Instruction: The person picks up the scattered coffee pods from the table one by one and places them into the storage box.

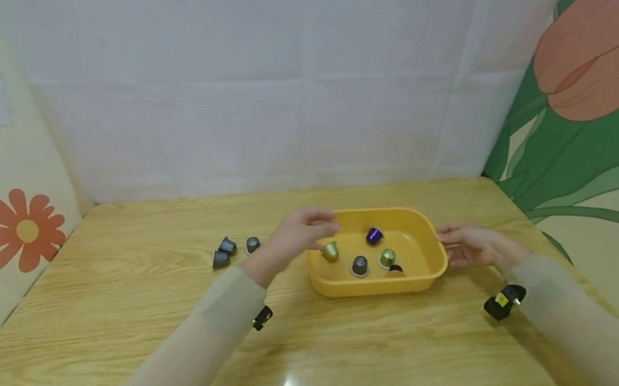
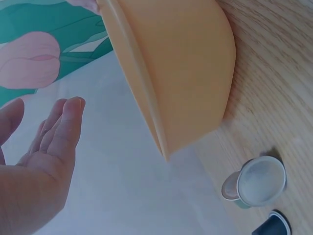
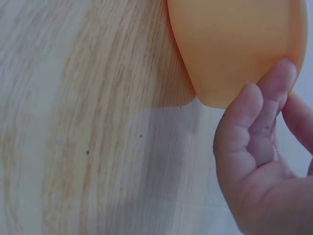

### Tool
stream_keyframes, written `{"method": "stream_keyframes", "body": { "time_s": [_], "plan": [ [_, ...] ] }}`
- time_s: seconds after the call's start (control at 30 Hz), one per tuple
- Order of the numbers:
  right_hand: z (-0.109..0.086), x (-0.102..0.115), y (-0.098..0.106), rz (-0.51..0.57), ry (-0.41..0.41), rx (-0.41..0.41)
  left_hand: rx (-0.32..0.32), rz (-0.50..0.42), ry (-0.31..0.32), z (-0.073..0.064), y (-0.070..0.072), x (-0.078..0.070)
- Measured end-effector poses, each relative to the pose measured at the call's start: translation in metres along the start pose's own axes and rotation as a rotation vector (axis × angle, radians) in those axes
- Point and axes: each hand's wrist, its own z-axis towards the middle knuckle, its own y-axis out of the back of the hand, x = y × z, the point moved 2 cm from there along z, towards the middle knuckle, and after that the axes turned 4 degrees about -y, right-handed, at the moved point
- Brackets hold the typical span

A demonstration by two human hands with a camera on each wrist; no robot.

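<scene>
In the head view a yellow plastic tray [image 1: 379, 287] stands on the table with several coffee capsules in it. Among them are a pale gold capsule [image 1: 330, 251], a purple-blue one [image 1: 373, 235], a dark grey one [image 1: 359, 266] and a green one [image 1: 388, 258]. My left hand [image 1: 303, 232] hovers over the tray's left rim, holding nothing; its fingers look extended and apart from the tray in the left wrist view. At the opposite end, my right hand [image 1: 474, 244] touches the outer wall below the rim with its fingertips. I see no thumb over that rim.
Left of the tray, dark grey capsules [image 1: 227, 245] lie in a loose group on the wooden table [image 1: 143, 322]. One shows its round foil lid [image 2: 264, 181] in the left wrist view. A white cloth [image 1: 250, 109] hangs behind the table, with painted panels at both sides.
</scene>
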Motion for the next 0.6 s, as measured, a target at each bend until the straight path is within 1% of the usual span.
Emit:
{"method": "stream_keyframes", "body": {
  "time_s": [0.2,0.43,0.6],
  "plan": [
    [0.001,-0.001,0.001,-0.002,0.002,-0.003,-0.011,0.004,0.003,-0.004,0.006,0.001],
    [0.000,-0.001,0.001,0.002,0.004,-0.004,-0.010,-0.004,0.004,-0.013,0.016,0.003],
    [0.000,-0.001,0.001,-0.001,0.004,-0.009,-0.028,-0.008,0.010,-0.019,0.023,0.007]
  ]
}}
